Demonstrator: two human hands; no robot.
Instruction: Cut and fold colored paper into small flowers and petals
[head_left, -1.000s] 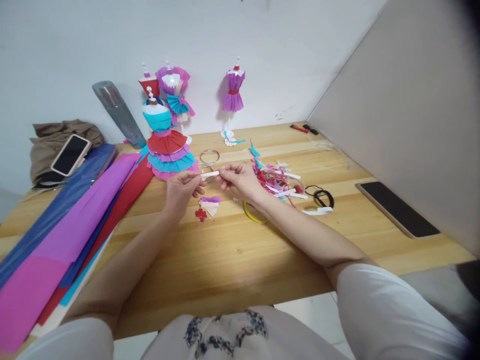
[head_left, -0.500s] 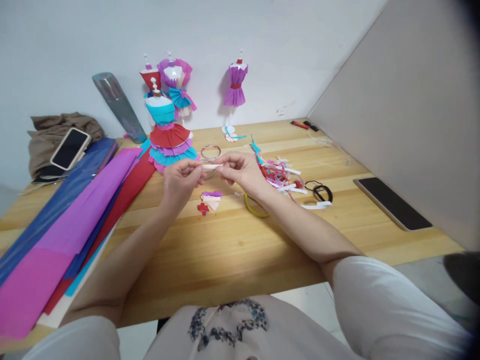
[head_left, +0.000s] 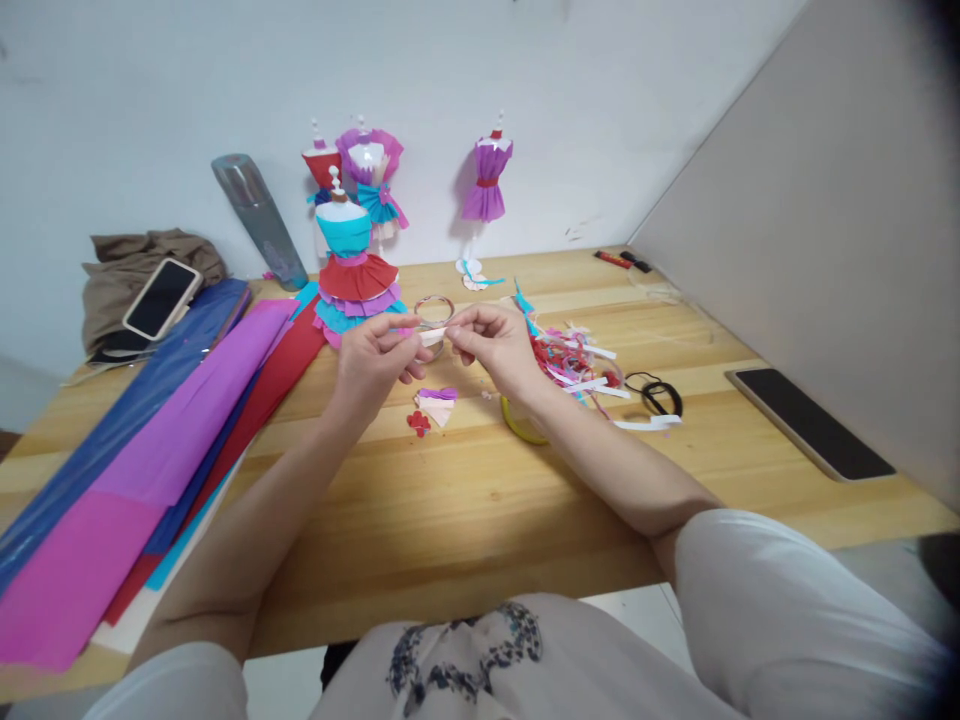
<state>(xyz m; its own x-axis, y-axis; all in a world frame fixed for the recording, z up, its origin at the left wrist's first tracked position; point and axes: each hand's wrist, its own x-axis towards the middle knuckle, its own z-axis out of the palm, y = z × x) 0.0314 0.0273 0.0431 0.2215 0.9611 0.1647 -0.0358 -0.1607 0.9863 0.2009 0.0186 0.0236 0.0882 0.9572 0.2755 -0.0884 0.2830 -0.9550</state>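
Between my two hands, over the middle of the table, is a small pale strip of paper. My left hand pinches its left end between thumb and fingers. My right hand grips the other end with thumb and forefinger. Just behind the fingertips lies a thin wire ring, partly covered by the hands. Nearer to me on the table are a pleated pale-pink and purple paper piece and a red paper flower. A yellow ring is partly hidden under my right wrist.
Mini dress forms in crepe paper, one turquoise and red, one purple, stand by the wall. Long crepe paper sheets cover the left side. Paper scraps, a black band and a phone lie right. A bottle leans back left.
The view has shifted, so everything sits slightly farther right and lower. My left fingers have spread a little, and the strip looks more tilted. Both hands still hold it.
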